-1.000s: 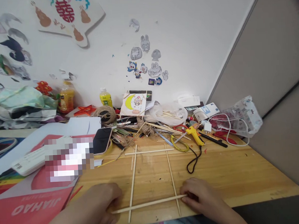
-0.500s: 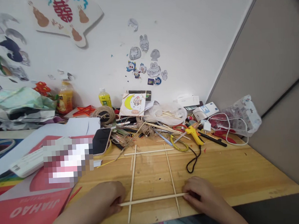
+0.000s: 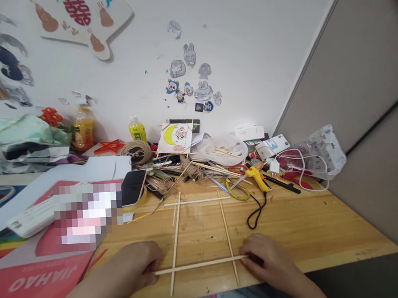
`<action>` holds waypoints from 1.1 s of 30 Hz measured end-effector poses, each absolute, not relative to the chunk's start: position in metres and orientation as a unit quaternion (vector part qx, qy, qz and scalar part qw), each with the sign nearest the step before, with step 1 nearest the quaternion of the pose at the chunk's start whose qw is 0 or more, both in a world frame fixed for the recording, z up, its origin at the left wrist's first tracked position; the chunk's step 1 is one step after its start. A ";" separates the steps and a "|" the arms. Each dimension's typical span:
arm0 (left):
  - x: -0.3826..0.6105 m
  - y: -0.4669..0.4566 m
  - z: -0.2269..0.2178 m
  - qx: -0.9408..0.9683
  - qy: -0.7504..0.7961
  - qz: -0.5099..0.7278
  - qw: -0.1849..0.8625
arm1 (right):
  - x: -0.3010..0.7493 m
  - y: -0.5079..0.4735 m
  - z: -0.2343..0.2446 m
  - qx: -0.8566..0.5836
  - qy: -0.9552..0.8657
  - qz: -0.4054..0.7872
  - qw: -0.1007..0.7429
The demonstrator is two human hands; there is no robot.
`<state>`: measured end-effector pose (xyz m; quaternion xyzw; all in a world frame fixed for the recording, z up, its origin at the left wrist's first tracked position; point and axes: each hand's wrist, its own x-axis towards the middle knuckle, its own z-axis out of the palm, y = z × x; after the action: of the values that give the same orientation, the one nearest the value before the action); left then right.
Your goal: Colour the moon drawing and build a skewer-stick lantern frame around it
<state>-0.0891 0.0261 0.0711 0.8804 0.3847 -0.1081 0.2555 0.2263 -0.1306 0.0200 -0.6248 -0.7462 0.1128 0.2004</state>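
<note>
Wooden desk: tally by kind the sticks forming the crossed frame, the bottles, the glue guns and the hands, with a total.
Frame sticks: 4 (near stick, far stick, left stick, right stick)
Bottles: 2 (orange bottle, yellow bottle)
Glue guns: 1 (yellow glue gun)
Hands: 2 (left hand, right hand)
Total: 9

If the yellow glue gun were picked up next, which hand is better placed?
Probably the right hand: it is nearer the yellow glue gun; the left hand sits across the crossed sticks.
</note>
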 end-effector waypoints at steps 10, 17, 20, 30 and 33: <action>-0.090 0.028 0.076 0.873 0.394 -0.114 0.262 | 0.225 -0.131 0.022 -0.626 -0.746 0.101 0.204; -0.095 0.048 0.090 0.894 0.378 -0.085 0.223 | 0.230 -0.134 0.014 -0.628 -0.736 0.086 0.239; -0.080 0.074 0.106 0.913 0.381 -0.046 0.139 | 0.243 -0.124 0.025 -0.649 -0.713 0.053 0.260; -0.030 0.121 0.088 0.847 0.492 0.186 0.070 | 0.340 -0.009 0.088 -0.865 -0.464 -0.130 0.144; -0.031 0.116 0.077 0.846 0.496 0.183 0.068 | 0.350 0.006 0.071 -0.885 -0.435 -0.116 0.121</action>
<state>-0.0308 0.1164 0.0774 0.8463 0.4960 0.1825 0.0677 0.3497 0.0059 0.0711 -0.8849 -0.4347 -0.1160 0.1208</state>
